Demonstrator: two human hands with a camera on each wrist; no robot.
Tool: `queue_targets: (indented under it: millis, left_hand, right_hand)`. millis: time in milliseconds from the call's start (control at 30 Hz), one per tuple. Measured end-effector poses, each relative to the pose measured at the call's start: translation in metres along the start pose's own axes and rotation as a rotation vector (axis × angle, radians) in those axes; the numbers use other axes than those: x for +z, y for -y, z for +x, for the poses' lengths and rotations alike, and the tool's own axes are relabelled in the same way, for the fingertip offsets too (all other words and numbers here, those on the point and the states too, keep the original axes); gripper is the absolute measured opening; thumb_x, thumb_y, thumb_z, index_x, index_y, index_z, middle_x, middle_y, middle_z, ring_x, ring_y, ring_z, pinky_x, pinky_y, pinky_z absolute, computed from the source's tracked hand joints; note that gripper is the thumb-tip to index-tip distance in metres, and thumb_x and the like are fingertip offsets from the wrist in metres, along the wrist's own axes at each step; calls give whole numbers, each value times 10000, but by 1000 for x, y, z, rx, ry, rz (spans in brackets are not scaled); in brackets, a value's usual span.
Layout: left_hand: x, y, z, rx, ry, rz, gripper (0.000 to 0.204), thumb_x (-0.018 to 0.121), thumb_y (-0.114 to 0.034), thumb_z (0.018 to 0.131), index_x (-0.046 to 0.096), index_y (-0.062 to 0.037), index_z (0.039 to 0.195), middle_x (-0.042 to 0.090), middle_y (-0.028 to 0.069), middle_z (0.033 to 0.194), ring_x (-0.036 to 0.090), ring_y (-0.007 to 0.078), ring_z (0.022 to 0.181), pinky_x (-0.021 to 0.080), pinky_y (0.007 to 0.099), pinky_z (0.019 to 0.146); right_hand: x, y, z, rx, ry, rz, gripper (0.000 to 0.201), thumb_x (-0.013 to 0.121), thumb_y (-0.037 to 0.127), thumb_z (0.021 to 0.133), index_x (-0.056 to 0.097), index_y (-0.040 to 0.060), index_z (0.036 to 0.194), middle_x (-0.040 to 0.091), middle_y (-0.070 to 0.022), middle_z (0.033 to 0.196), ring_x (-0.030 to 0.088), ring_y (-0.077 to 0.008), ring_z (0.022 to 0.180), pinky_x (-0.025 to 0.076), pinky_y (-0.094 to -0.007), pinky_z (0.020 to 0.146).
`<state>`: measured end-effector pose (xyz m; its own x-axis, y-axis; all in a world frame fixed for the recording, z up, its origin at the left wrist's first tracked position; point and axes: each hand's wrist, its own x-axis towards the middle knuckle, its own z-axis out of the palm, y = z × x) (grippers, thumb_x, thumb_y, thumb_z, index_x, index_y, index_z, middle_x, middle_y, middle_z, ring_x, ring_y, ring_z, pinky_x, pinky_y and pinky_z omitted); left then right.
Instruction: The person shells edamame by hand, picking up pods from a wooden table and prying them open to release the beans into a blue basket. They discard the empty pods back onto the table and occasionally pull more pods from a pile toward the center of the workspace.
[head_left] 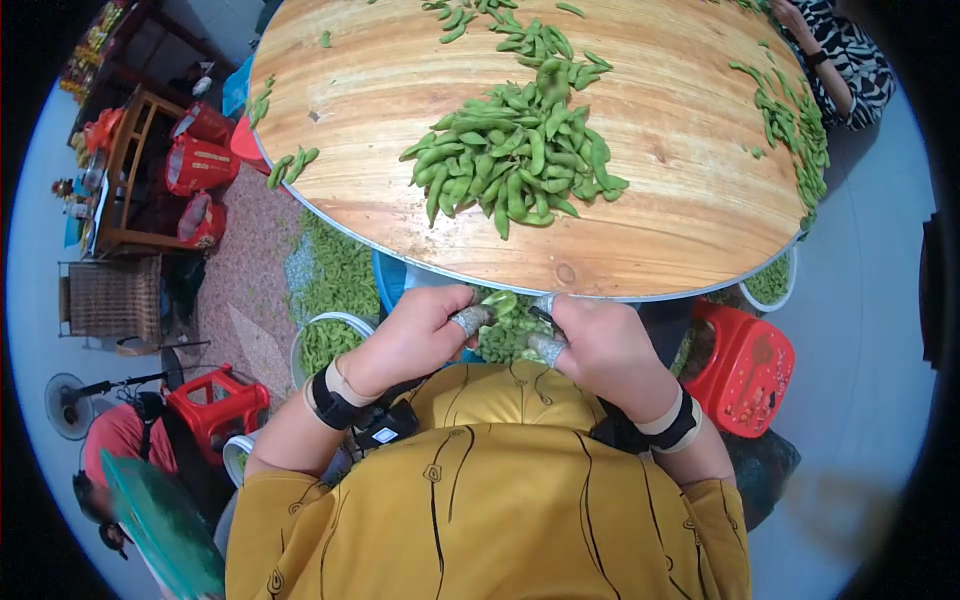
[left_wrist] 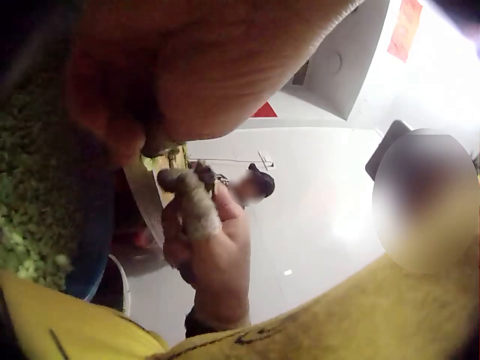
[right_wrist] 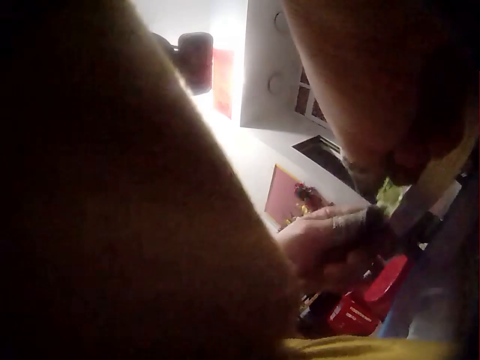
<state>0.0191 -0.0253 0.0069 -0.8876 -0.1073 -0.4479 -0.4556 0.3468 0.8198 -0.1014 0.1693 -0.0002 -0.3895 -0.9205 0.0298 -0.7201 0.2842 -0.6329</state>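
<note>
Both hands are held together just below the table's near edge, over green beans. The left hand [head_left: 425,328], its fingertips wrapped in grey tape, pinches a green pod [head_left: 498,308]. Opposite it the right hand [head_left: 607,345], also taped, has its thumb and fingers curled in beside the pod; a small dark object [head_left: 541,315] shows at its fingertips. In the left wrist view the right hand [left_wrist: 214,251] is seen with bent fingers near that dark piece. A heap of pods [head_left: 515,155] lies on the wooden table [head_left: 350,170].
Smaller groups of pods lie along the table's rim. Around the legs are a white bucket of pods [head_left: 328,345], a red stool [head_left: 750,370] and another red stool [head_left: 215,400]. A person [head_left: 850,65] sits at the far right, another [head_left: 140,430] at lower left.
</note>
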Motion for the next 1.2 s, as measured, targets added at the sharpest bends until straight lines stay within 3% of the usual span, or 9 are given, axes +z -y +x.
queue_targets:
  millis: [133,167,200,333,433,600,967,1067,1200]
  left_hand:
    - [10,-2,5,325,-88,228,97,532,-65,875,609,-13,849,609,99,664,587,179,552,468,309,531]
    - [11,-10,6,436,-92,239,60,548,-47,804,585,-1,818,582,206,708,565,404,667,478,401,584]
    - [12,-17,6,439,-93,236,60,548,-47,804,585,-1,818,582,206,708,565,404,667,478,401,584]
    - [12,-27,12,554,93,46,64,541,-55,838,588,-21,866,609,130,678,614,279,609,477,354,563]
    - [8,-32,10,131,332,-341,114,507,-90,922,600,-32,952,573,6,689,527,88,576,440,258,545]
    - [-10,-7,-2,74,373,-434,162,475,-127,958,583,-9,937,558,-19,723,477,45,584,408,202,539]
    - [-55,48,-45,-200,-267,55,150,574,-126,854,582,18,816,567,86,626,563,191,549,448,335,527]
    - [-52,84,-45,63,-557,754,155,640,-128,783,559,4,788,595,182,702,602,353,648,476,423,593]
    - [-42,41,-43,25,-510,640,246,669,-186,793,540,23,808,565,209,730,566,402,702,454,447,616]
  right_hand:
    - [6,3,4,-9,-166,62,249,701,127,735,580,19,924,574,-159,709,584,-362,655,466,-409,567]
    - [7,2,6,-54,-184,81,231,691,133,747,564,23,905,579,-163,713,589,-364,656,472,-407,567]
    - [7,1,8,-99,-202,100,216,681,139,758,548,27,886,584,-167,717,595,-365,657,477,-405,566]
    - [-13,-1,2,56,-33,354,182,679,133,786,582,24,895,607,-149,741,623,-283,657,483,-342,587]
    - [-16,-3,0,266,8,723,188,682,145,816,618,38,956,607,-76,712,551,-95,657,472,-264,623]
    - [-18,-6,5,92,64,446,184,687,147,796,621,41,931,627,-115,730,615,-212,647,489,-313,618]
    - [-23,-35,75,-35,-534,-151,199,674,79,742,607,20,920,580,-164,839,580,-344,770,478,-389,645]
    - [-30,-31,72,-31,-536,-77,200,675,81,738,601,18,914,569,-156,837,567,-351,773,475,-381,650]
    - [-36,-31,62,277,-541,450,128,617,87,844,579,4,934,566,-76,668,573,-184,597,461,-333,562]
